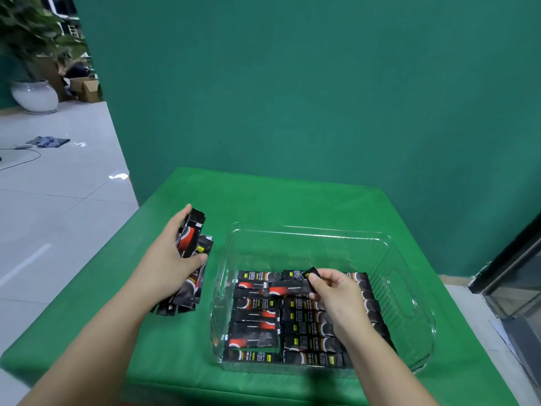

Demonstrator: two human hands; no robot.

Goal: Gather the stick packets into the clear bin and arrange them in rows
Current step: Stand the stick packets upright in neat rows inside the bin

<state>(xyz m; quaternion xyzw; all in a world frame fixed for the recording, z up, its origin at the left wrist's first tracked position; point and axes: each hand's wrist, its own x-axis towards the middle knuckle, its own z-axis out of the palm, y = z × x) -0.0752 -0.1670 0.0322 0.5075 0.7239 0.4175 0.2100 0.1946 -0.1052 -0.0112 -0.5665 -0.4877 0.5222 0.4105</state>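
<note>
A clear plastic bin [389, 259] sits on the green table, holding black-and-red stick packets [254, 326] laid flat in rows along its floor. My right hand [330, 291] is inside the bin and pinches one packet [288, 288] by its right end above the back rows. Left of the bin lies a loose pile of packets [187, 294] on the cloth. My left hand [169, 259] rests over that pile and grips a few packets [191, 234] between thumb and fingers, lifted at an angle.
The table's green cloth [292, 200] stands against a green backdrop wall. Bare floor drops away to the left, with a white plant pot [33, 96] and a cardboard box [86, 89] far back. A dark cabinet edge [512, 273] stands at the right.
</note>
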